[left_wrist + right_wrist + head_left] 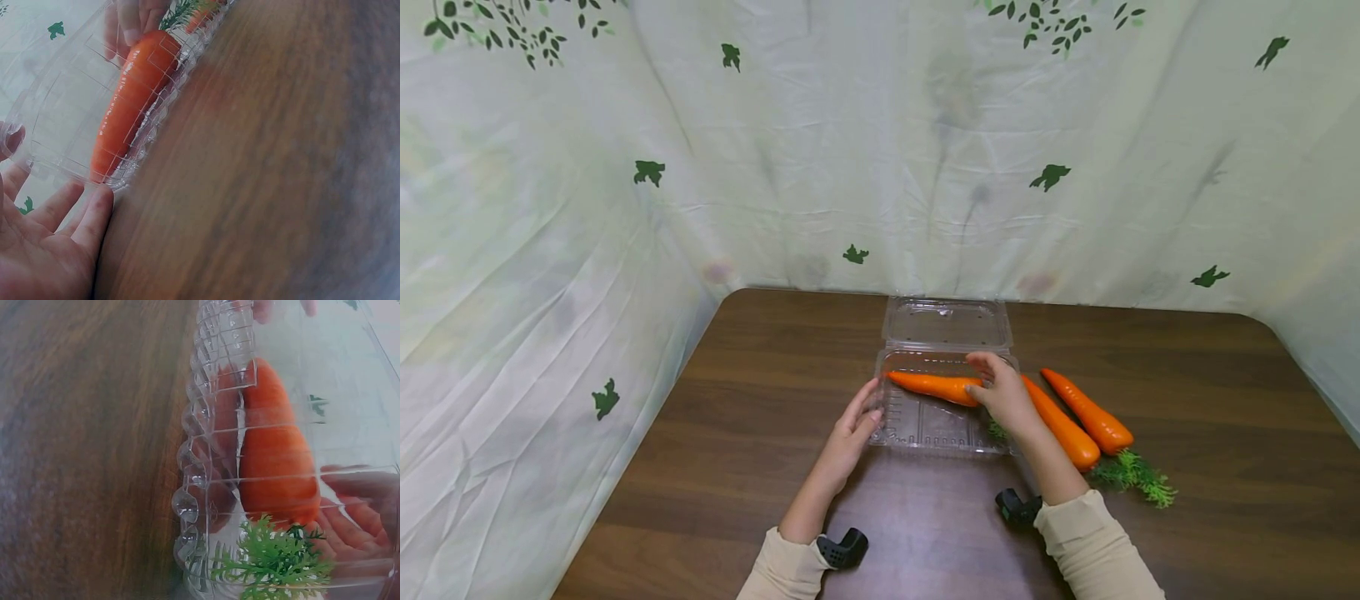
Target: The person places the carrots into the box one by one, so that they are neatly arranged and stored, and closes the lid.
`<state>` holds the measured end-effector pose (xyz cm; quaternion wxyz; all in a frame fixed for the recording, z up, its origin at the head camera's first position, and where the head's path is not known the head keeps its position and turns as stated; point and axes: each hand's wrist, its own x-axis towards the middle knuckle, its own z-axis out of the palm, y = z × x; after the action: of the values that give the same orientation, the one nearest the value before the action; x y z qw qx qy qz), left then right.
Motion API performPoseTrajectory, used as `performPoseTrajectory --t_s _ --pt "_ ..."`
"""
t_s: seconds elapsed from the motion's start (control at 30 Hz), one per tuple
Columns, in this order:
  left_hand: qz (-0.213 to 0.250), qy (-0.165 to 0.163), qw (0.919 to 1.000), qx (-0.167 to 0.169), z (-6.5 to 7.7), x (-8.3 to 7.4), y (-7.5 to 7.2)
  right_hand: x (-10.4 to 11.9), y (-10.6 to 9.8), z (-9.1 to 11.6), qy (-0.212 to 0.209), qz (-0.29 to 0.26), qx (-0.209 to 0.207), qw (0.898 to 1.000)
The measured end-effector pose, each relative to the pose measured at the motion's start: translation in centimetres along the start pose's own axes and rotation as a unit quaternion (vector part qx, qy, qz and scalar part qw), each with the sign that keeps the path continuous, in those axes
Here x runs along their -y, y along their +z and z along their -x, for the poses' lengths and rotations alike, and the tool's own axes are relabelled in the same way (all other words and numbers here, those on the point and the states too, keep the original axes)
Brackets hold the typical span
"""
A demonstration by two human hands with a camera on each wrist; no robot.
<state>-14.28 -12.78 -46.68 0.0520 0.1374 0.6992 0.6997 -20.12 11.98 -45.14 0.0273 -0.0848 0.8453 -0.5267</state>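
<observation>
Clear plastic container (917, 429) on the brown counter (722, 467), its lid (947, 323) folded open on the far side. Carrot (928, 386) within the container's walls, lying crosswise, tip toward the left end, thick end to the right; its green top (272, 556) shows at the right end. Cannot tell whether it bears fully on the container floor.

Right hand (1003, 398): fingers and thumb partly closed, curled about the thick end of the carrot. Left hand (852, 432): fingers nearly straight and slightly spread, touching the container's left wall, no carrot in them.

Two spare carrots (1066, 429) lie on the counter right of the container, side by side at a slant, leafy greens (1135, 477) at their near ends. Black device (844, 550) on the left wrist, another on the right. Pale, leaf-printed cloth (850, 150) hangs behind.
</observation>
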Motion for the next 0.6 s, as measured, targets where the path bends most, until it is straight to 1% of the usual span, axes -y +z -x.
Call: performPoseTrajectory --t_s 0.1,0.23,0.33,0.43,0.6 --pt "0.001 -0.001 1.0 -0.001 0.0 0.3 -0.1 0.0 -0.1 0.0 -0.013 -0.027 -0.01 0.999" --pt "0.01 -0.011 0.9999 -0.004 -0.3 1.6 -0.4 0.0 -0.2 0.1 -0.036 -0.075 -0.03 0.996" --pt "0.011 -0.008 0.9999 -0.005 -0.4 2.5 -0.7 0.2 -0.3 0.3 -0.055 -0.109 -0.047 0.991" --pt "0.004 0.007 1.0 -0.004 -0.5 2.9 -0.7 0.9 -0.4 0.7 -0.078 -0.14 -0.066 0.985" --pt "-0.014 0.051 0.9986 0.001 -0.4 3.2 -0.8 2.6 -0.9 1.7 -0.114 -0.17 -0.091 0.975"
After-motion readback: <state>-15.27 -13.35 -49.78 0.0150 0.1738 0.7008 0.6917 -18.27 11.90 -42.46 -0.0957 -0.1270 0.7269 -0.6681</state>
